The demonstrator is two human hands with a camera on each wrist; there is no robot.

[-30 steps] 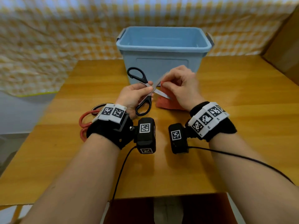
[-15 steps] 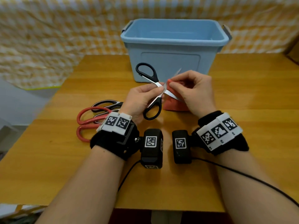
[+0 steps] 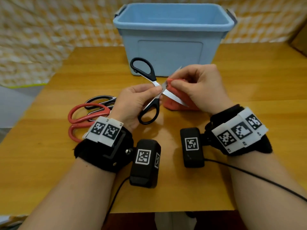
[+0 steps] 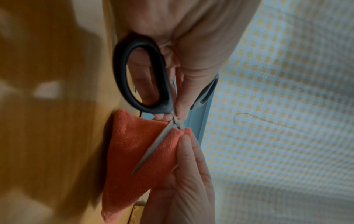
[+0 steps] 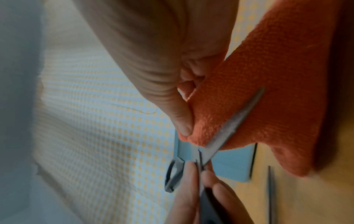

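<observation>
Wooden surface; blue bin far centre, checked curtain behind. Left hand grips open black scissors above surface centre. Right hand pinches orange cloth against blade. Red scissors near left.

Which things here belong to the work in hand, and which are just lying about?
In use: black-handled scissors, blades open, held by the left hand; orange cloth, pinched by the right hand against one blade.
Lying about: red-handled scissors and a grey-and-black pair on the table; blue bin behind, untouched.
</observation>
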